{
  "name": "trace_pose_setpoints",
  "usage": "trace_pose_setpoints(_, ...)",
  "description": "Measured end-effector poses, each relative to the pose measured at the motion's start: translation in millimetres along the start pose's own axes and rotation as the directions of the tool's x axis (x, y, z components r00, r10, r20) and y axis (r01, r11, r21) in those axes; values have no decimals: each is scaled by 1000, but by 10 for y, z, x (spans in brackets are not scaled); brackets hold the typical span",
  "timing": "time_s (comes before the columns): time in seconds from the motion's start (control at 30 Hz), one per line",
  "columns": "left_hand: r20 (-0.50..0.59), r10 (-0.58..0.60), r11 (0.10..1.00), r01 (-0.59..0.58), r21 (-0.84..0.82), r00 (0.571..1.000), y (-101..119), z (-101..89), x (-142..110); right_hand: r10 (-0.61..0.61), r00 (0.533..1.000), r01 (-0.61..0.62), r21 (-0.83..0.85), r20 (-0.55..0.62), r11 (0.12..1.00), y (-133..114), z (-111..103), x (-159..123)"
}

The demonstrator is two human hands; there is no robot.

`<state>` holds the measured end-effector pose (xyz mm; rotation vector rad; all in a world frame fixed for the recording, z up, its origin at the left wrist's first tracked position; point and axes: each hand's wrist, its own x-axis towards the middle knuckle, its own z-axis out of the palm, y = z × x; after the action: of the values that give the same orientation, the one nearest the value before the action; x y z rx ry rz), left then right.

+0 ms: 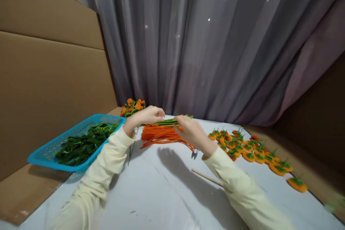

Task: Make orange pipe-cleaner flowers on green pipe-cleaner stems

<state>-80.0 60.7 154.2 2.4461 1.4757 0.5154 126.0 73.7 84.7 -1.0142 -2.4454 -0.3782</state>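
My left hand [147,115] is closed in a pinch over the far end of a pile of orange pipe cleaners [159,134], beside a few green pipe cleaners [172,121]. What it pinches is too small to make out. My right hand [192,133] reaches over the same pile with its fingers curled on the orange and green stems. A small pair of cutters [195,153] shows under the right wrist. Both arms wear pale cream sleeves.
A blue basket [51,149] of green pieces stands at the left. Finished orange shapes with green tops [250,151] lie in rows at the right, more orange flowers [132,107] at the back. A wooden stick [206,177] lies near my right sleeve. Cardboard walls and a grey curtain surround the white table [161,194].
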Motion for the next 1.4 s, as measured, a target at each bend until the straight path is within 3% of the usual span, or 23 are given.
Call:
trace_pose_setpoints(0.13,96,-52,997,47,53,994,-348,635,394,-59,982,62,-8,179,998,32,443,96)
trace_pose_setpoints(0.2,103,-64,996,57,68,993,-436,814,444,-48,977,52,-14,208,999,66,618,100)
trace_pose_setpoints(0.3,111,-62,997,55,62,992,-503,920,450,-29,978,35,-26,207,999,113,735,81)
trace_pose_setpoints(0.57,74,-12,992,21,-121,997,-445,768,481,-5,996,11,-72,84,997,224,562,105)
trace_pose_setpoints(0.8,67,41,924,-12,-381,997,-259,621,426,-60,997,55,-124,-43,991,179,188,170)
trace_pose_setpoints(0.97,52,48,870,-16,-493,998,-240,533,380,-89,990,74,-139,-107,988,196,-19,170)
trace_pose_setpoints(1.3,86,-6,871,48,-488,996,-372,515,412,-53,958,39,-57,-280,998,395,-240,121)
trace_pose_setpoints(1.37,78,-29,889,61,-455,997,-404,564,433,0,932,-9,-22,-364,1000,447,-367,91)
trace_pose_setpoints(1.4,69,-42,898,68,-435,997,-424,594,444,47,893,-30,45,-448,999,466,-453,67)
